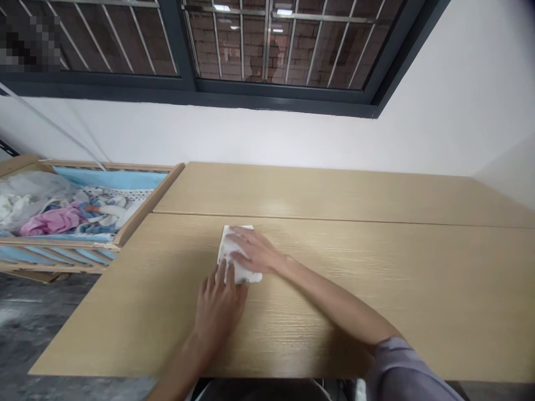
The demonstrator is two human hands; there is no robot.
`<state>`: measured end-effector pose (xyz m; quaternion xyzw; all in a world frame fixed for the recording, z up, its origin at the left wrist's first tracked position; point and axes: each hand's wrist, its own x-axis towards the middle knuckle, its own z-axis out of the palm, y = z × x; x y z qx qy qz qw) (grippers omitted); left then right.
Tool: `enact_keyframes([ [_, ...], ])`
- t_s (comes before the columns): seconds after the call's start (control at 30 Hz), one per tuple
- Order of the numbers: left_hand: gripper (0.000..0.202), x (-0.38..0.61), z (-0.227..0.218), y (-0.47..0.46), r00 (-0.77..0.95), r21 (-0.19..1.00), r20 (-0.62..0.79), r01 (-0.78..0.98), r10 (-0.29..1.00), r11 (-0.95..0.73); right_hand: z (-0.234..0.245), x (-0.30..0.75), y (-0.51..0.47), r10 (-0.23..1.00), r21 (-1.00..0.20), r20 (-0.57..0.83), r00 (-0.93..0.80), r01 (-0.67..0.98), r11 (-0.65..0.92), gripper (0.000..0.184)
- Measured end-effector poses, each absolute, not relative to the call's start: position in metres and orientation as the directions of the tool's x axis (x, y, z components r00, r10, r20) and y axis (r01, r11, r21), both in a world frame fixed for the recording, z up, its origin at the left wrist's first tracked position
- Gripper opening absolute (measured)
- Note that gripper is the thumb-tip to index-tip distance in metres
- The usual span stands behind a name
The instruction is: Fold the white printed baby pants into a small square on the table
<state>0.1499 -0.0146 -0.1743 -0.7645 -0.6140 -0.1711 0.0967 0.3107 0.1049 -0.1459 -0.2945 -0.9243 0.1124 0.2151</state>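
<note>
A small white folded cloth or paper with a faint print (pixel 246 274) lies flat on the light wooden tabletop (pixel 355 278). My right hand (pixel 256 249) rests across its upper part, fingers stretched out and pointing left. Against its lower left edge, my left hand (pixel 221 295) lies palm down with fingers spread and fingertips on it. Neither hand wraps around the piece. Whether it is cloth or paper, I cannot tell.
A wooden crib (pixel 144 214) with blue lining stands beside the table's left end, holding a pink cloth (pixel 54 220) and other fabrics. Behind the table rises a white wall (pixel 267 136) below a dark-framed barred window (pixel 284 94). A seam runs along the tabletop.
</note>
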Motion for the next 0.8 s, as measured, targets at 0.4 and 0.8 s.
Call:
enact_keyframes([
  [0.4,0.048,0.157,-0.218,-0.050,0.230,-0.035,0.366,0.972,0.902,-0.234,-0.199,0.284,0.116,0.265,-0.254,0.149,-0.953,0.223,0.941,0.059],
  [0.8,0.049,0.149,-0.213,-0.045,0.250,0.034,0.336,0.960,0.908,-0.277,-0.189,0.298,0.176,0.515,-0.277,0.170,-0.840,0.460,0.843,0.059],
])
